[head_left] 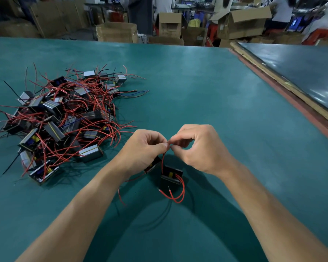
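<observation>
The upper end of the red wire [162, 160] is being pinched by the left hand [144, 148] and the right hand [199, 148], just above its black transformer [171, 176] on the green table [225, 103]. Probably the joining is being done best with the tips being held aligned and the pull being kept gentle.

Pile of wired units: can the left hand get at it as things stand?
Probably yes: the pile lies close beside the left hand, only bare table between. But its fingers pinch a red wire with the right hand, so they must let go first.

no readable text, no legible labels
</observation>
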Demonstrator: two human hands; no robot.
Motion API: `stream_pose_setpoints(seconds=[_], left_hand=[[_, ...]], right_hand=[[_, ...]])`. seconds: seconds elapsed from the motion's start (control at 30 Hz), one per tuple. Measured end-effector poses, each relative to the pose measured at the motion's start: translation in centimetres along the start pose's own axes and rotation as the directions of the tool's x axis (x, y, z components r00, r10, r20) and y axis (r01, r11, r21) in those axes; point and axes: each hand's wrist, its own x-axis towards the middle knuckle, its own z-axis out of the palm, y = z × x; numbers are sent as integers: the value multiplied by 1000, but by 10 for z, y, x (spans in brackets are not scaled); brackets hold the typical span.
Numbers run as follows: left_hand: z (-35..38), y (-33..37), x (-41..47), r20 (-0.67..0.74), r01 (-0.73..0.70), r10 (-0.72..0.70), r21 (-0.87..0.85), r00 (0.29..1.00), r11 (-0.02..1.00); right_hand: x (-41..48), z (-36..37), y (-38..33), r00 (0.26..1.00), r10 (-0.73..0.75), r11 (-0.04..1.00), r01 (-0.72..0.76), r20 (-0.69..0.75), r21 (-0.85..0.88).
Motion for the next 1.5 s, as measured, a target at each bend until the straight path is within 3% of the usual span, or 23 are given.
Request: stream_pose_setpoints(seconds=[0.2,0.33,0.47,0.57,0.67,0.8,0.93,1.03,1.17,1.27,1.33,1.4,1.5], left_hand=[[-1,-1,-1,-28,-45,46,28,999,999],[1,-1,-2,-48,-127,135,145,990,981],[2,-3,-4,-67,-295,364,460,929,837],[4,-2,-5,-8,-371,459,577,888,727],[4,0,-5,-66,-334,429,527,901,782],[-2,2,-2,-56,-198,214,214,975,957],[-1,5,-3,-36,-119,124,110,992,987],[-1,4,-4,-48,-166,176,165,983,972],[1,1,-6,-103,-302,391,470,914,829],[4,2,-7,-60,-391,511,569,857,723],[5,1,-7,-92,-377,505,556,858,741],[2,1,-6,-141,-317,409,428,901,846],[-3,5,-4,-78,-199,210,130,975,971]], right_hand=[[3,-1,3,999,26,999,-25,29,-38],[3,-3,2,996,61,996,-56,69,-75],[4,-4,-1,968,207,974,-192,140,-117],[6,-8,0,904,368,923,-384,218,32],[6,-10,-2,907,343,901,-391,246,188],[6,-9,-3,964,214,954,-240,157,178],[5,-10,-1,970,193,961,-217,146,171],[4,-7,-3,965,223,957,-244,139,155],[6,-4,-6,926,331,923,-357,180,140],[8,-5,-6,839,478,791,-540,261,287],[8,-8,-6,807,485,719,-587,336,372],[6,-10,-5,841,416,726,-536,345,430],[6,-12,-4,916,294,804,-391,273,448]])
